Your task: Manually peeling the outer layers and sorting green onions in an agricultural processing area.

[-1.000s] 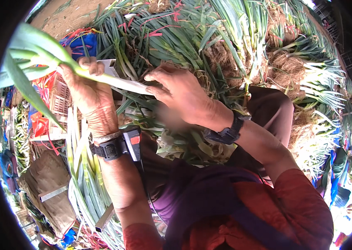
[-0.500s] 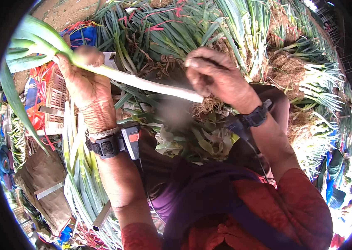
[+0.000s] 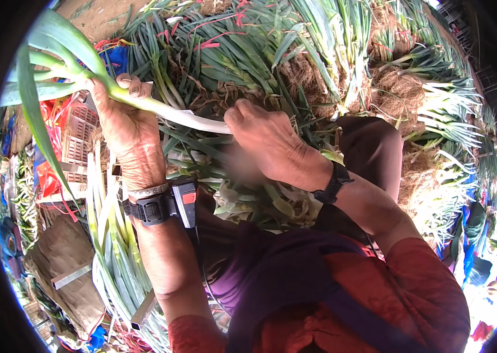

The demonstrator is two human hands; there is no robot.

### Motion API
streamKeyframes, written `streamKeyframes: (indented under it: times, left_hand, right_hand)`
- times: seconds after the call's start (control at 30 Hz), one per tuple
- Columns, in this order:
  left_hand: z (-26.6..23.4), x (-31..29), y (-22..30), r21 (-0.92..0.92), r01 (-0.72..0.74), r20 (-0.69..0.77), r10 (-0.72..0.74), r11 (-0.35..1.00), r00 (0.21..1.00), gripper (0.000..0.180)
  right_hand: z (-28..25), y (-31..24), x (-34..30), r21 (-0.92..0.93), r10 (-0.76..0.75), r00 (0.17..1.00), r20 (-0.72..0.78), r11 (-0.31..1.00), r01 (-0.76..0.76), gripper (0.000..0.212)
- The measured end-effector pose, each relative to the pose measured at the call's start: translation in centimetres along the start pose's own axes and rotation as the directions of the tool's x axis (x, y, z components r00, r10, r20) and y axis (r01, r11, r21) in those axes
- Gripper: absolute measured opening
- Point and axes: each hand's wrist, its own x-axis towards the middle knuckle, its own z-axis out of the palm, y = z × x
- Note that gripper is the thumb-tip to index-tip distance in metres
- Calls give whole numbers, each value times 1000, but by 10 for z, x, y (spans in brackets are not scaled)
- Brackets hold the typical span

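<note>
A big green onion (image 3: 184, 116) slants across in front of me, its broad green leaves fanning out to the upper left. My left hand (image 3: 128, 120) is closed round the stalk just below the leaves. At the white lower end my right hand (image 3: 269, 141) is closed, its curled fingers covering the tip of the stalk. Whether it also pinches a loose outer layer is hidden. Beneath the hands lies a pile of stripped leaves and peelings (image 3: 266, 203).
Bundles of green onions (image 3: 242, 65) with shaggy roots (image 3: 398, 94) lie ahead and to the right. On the left are a pale plastic basket (image 3: 78, 138), trimmed green onions (image 3: 119, 253) laid across metal bars, and brown paper (image 3: 63, 265). My bent knee (image 3: 372, 147) stands right of the peelings.
My right hand has moved left and down onto the white end of the stalk, and its fingers have closed there. The left hand keeps its hold; the leaves have swung slightly.
</note>
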Motion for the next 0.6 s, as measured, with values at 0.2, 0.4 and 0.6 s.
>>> streamKeyframes:
  times: [0.2, 0.4, 0.6]
  left_hand:
    - [-8, 0, 0, -42, 56, -88, -59, 998, 994, 28]
    - [-14, 3, 4, -7, 80, -204, -80, 997, 976, 27]
    - [-19, -2, 8, -16, 123, -128, -124, 992, 984, 26]
  right_hand:
    - [11, 3, -7, -18, 4, 1000, -21, 1000, -5, 27]
    - [19, 9, -12, 224, 37, 981, -191, 975, 7, 19]
    - [23, 16, -12, 249, -2, 988, -152, 968, 40, 17]
